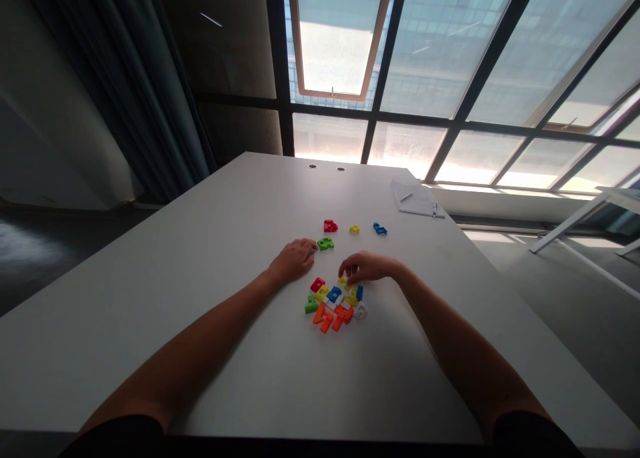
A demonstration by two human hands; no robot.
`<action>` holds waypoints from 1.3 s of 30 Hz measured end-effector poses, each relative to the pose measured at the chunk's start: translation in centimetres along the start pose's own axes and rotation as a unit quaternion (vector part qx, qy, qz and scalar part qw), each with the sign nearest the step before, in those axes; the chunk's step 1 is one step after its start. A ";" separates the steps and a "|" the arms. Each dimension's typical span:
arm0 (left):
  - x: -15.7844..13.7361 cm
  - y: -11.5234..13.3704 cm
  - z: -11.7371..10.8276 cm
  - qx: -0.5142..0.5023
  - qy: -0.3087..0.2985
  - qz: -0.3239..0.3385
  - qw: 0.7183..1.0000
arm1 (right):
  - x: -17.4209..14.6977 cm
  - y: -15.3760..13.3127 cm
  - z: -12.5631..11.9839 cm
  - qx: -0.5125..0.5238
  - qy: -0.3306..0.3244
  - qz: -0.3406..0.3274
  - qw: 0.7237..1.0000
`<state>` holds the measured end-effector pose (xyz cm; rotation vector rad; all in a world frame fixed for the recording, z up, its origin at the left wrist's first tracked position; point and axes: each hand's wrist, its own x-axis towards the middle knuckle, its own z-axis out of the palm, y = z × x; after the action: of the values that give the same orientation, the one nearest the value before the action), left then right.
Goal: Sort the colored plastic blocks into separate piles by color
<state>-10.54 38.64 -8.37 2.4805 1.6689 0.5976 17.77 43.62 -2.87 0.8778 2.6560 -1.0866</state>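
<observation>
My left hand [295, 259] lies on the white table with its fingers stretched forward, the tips at the edge of a green plastic block [325, 244]. Over the top of a small heap, my right hand [367, 267] has its fingers bent down around a yellow plastic block [343, 280], partly hidden by them. In the heap are orange blocks [339, 317], a blue block [334, 294], a red block [317, 285], a green block [311, 305] and a white block [360, 311]. Their shapes look like letters or numbers, too small to read.
Beyond my hands, a red block [330, 226], a yellow block [355, 229] and a blue block [380, 229] sit apart in a row. Paper sheets [413, 195] with a pen [435, 210] lie near the right edge of the white table [225, 211]. Windows rise behind.
</observation>
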 end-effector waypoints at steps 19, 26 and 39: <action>0.0 -0.4 0.1 0.000 -0.001 0.010 1.000 | 0.8 7.5 1.8 -0.151 0.448 0.118 0.873; 0.0 -0.1 0.0 0.002 0.000 0.011 1.000 | 1.2 7.6 1.6 -0.204 0.415 0.161 0.872; 0.0 0.1 -0.3 0.008 0.003 0.011 1.000 | 1.8 6.0 1.7 -0.206 0.416 0.150 0.873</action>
<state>-10.56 38.55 -8.11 2.5134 1.6561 0.5965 19.53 46.72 -8.30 1.8811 2.9841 -0.0058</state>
